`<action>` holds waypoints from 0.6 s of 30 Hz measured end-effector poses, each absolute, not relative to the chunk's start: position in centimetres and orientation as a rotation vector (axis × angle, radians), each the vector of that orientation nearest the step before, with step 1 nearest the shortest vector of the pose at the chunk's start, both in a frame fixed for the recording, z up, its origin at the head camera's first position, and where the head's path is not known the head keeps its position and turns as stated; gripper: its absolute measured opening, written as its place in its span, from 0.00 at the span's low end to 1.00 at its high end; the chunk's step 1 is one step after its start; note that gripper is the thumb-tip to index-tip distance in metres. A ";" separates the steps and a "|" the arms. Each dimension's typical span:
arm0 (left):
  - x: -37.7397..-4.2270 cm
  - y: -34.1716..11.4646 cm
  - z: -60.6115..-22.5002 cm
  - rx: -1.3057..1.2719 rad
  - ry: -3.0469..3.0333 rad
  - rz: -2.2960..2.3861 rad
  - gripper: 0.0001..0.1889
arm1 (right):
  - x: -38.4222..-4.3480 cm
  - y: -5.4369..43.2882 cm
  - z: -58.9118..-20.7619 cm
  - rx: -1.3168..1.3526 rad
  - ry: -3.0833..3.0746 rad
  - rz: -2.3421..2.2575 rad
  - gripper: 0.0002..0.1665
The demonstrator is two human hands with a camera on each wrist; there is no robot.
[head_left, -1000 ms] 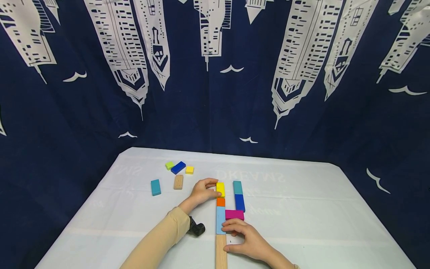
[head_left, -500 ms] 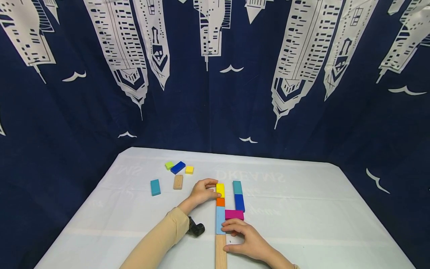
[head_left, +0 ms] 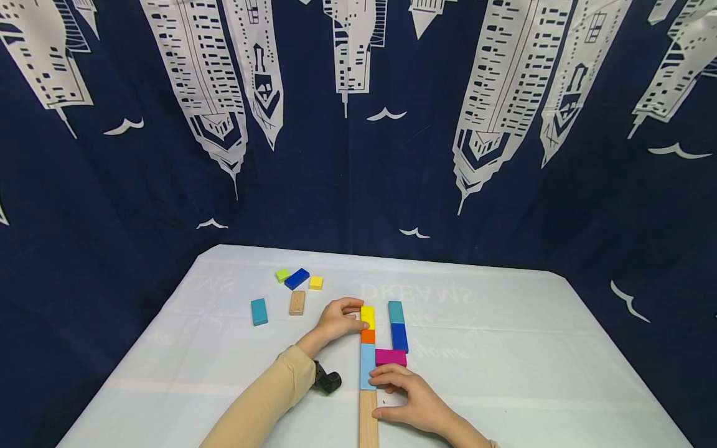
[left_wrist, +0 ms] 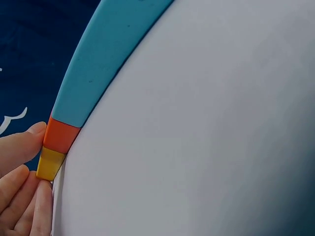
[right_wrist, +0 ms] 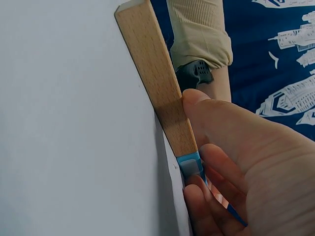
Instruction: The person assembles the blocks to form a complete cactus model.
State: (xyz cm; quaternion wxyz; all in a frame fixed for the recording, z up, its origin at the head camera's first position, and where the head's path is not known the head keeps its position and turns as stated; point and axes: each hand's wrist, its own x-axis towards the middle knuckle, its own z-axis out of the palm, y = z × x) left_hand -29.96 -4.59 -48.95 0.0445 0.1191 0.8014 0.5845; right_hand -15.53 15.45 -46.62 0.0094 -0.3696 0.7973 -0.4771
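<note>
A straight row of toy blocks lies on the white-covered table. From far to near it has a yellow block [head_left: 367, 315], an orange block [head_left: 368, 336], a light blue block [head_left: 367, 363] and a long wooden block [head_left: 368, 426]. My left hand [head_left: 335, 320] pinches the yellow one, thumb near the orange joint and fingers at the far end. From the right side, my right hand [head_left: 413, 401] rests its fingers on the light blue block and its thumb against the long wooden one. A magenta block [head_left: 391, 357] sticks out sideways from the row, just beyond the right fingers.
Right of the row, a dark blue block [head_left: 399, 336] and a teal block [head_left: 396, 312] line up end to end. Loose blocks lie at the back left: lime [head_left: 282, 275], blue [head_left: 297, 279], small yellow [head_left: 316, 283], wooden [head_left: 297, 303] and teal [head_left: 259, 312]. A dark patterned curtain [head_left: 347, 186] hangs behind.
The yellow block's far end has slid very slightly nearer, toward the orange block. Both hands otherwise keep their places.
</note>
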 end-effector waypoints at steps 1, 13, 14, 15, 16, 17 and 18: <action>-30.0 -4.6 -49.0 0.368 2.447 1.787 0.26 | -15.5 15.5 -46.6 -1.155 2.489 -1.490 0.22; -30.2 -4.7 -49.4 0.386 2.449 1.794 0.26 | -15.6 15.5 -46.7 -1.149 2.491 -1.493 0.22; -30.2 -4.7 -49.4 0.387 2.450 1.794 0.26 | -15.6 15.5 -46.7 -1.153 2.491 -1.494 0.22; -30.2 -4.6 -49.4 0.388 2.451 1.793 0.26 | -15.6 15.5 -46.7 -1.158 2.491 -1.495 0.22; -30.3 -4.6 -49.4 0.389 2.449 1.795 0.26 | -15.6 15.5 -46.8 -1.161 2.490 -1.496 0.22; -30.3 -4.6 -49.5 0.389 2.448 1.795 0.26 | -15.6 15.5 -46.8 -1.164 2.491 -1.497 0.22; -30.3 -4.6 -49.5 0.387 2.445 1.798 0.26 | -15.6 15.5 -46.7 -1.167 2.491 -1.497 0.22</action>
